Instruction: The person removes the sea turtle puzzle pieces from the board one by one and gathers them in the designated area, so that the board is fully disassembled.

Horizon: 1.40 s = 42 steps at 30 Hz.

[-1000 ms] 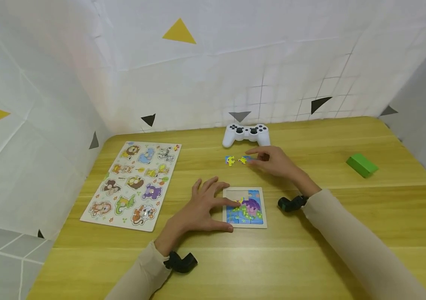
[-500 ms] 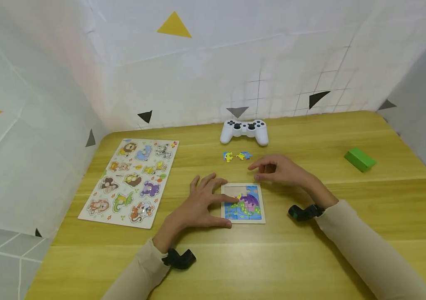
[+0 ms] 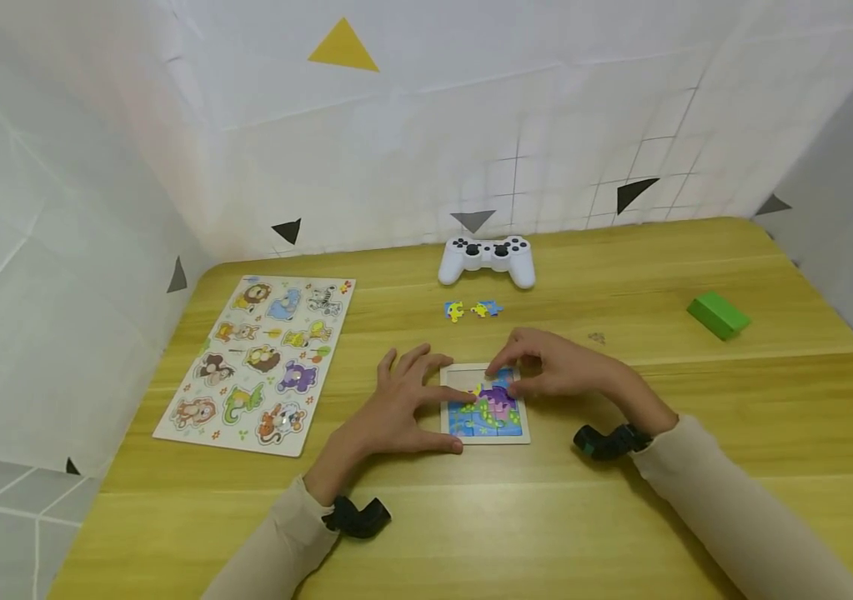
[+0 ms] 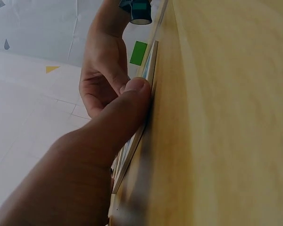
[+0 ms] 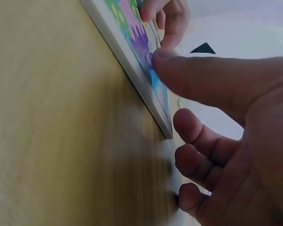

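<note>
A small jigsaw puzzle in a pale square tray point(image 3: 486, 442) lies on the table. Pieces show a purple, pink and green picture on blue; bare backing shows at its upper left. My left hand point(image 3: 403, 408) rests at the tray's left side, thumb near the lower left edge, index finger reaching over the pieces. With thumb and forefinger apart, my right hand point(image 3: 557, 367) touches the puzzle's upper right. In the right wrist view that thumb point(image 5: 170, 66) meets a purple part; the forefinger's tip is hidden. Two loose yellow-and-blue puzzle pieces, a left one point(image 3: 454, 311) and a right one point(image 3: 487, 309), lie beyond the tray.
Behind the loose pieces is a white game controller point(image 3: 487, 260). An animal puzzle board point(image 3: 261, 362) lies to the left, and a green block point(image 3: 719, 315) to the right. White sheeting point(image 3: 396, 167) stands behind the table.
My right hand has left the right loose piece and come nearer, down onto the tray's upper right. My left hand stays at the tray. The head view has tilted slightly.
</note>
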Motion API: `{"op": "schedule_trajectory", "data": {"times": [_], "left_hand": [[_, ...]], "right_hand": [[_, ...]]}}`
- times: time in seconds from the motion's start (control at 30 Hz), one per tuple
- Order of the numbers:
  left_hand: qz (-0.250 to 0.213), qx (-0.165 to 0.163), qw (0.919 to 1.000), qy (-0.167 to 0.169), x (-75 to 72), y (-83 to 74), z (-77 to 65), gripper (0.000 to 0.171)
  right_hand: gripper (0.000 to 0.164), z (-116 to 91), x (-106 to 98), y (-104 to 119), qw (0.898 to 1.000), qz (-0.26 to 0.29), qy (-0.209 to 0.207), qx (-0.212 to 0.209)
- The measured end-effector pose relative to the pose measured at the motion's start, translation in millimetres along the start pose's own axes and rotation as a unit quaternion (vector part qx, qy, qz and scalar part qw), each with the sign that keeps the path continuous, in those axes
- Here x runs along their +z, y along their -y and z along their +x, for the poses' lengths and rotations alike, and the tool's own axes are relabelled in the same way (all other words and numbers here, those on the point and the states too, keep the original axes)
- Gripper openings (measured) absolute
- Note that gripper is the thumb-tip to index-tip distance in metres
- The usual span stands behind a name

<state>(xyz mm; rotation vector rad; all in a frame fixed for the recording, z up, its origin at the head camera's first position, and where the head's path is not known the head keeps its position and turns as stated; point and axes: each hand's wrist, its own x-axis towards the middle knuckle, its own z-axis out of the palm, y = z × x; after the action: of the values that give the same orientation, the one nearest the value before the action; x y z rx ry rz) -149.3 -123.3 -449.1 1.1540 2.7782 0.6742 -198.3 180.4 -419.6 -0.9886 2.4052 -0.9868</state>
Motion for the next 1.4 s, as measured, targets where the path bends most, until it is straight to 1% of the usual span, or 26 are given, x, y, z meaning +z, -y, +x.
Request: {"op": "schedule_trajectory", "data": {"times": [0.3,0.5,0.6,0.73,0.97,1.4], "left_hand": [[-0.011,-0.002,0.9999,-0.001,-1.5,-0.4,-0.3,0.062],[-0.016,-0.007,0.9998,-0.011,-1.6,0.7,1.3,0.070],[-0.012,-0.015,0.9997,-0.016,-1.6,1.3,1.7,0.076],[0.002,-0.021,0.9996,-0.017,-2.3,2.6,1.2,0.079],[0.004,-0.019,0.9998,-0.009,-4.2,5.0,0.8,0.077],[-0.007,-0.017,0.9997,-0.016,-1.6,6.8,0.9,0.066]], "right_hand": [[0.031,0,3,5,0.999,-0.031,0.005,-0.036],[0.031,-2,3,8,0.998,-0.042,0.005,-0.038],[0.031,-3,3,9,0.998,-0.044,0.006,-0.037],[0.030,-3,4,10,0.998,-0.047,0.005,-0.034],[0.028,-2,4,10,0.998,-0.055,0.004,-0.038],[0.027,-2,6,9,0.997,-0.063,0.008,-0.044]]}}
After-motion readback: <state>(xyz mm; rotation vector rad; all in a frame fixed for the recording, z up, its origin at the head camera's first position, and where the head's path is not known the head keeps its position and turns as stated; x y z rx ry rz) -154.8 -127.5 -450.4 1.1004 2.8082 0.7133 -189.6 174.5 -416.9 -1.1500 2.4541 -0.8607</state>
